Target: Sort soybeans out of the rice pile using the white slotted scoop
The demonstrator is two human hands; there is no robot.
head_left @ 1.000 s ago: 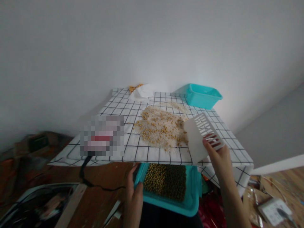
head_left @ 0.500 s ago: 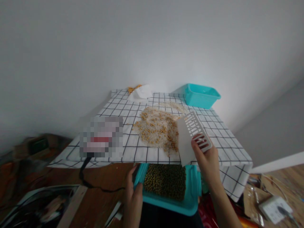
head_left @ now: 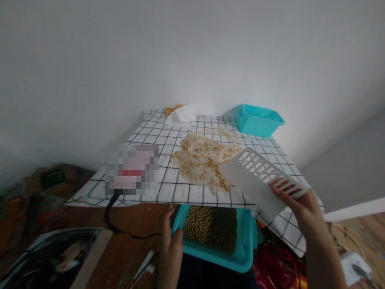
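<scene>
My left hand grips the left rim of a turquoise plastic tub, held just below the table's front edge. Inside the tub lie yellowish beans on the left and dark green beans on the right. In my right hand is a flat white plastic scraper with a row of slots, its far edge at the right side of a spread pile. That pile of pale grains mixed with yellow beans covers the middle of the checked cloth.
Another turquoise tub stands at the back right of the table. A crumpled white cloth or paper lies at the back left. A pixelated object with a black cable sits front left. Below right is a white power strip.
My right hand has moved the scraper to the right, away from the tub, and turned it flatter. My left hand still holds the tub in nearly the same place.
</scene>
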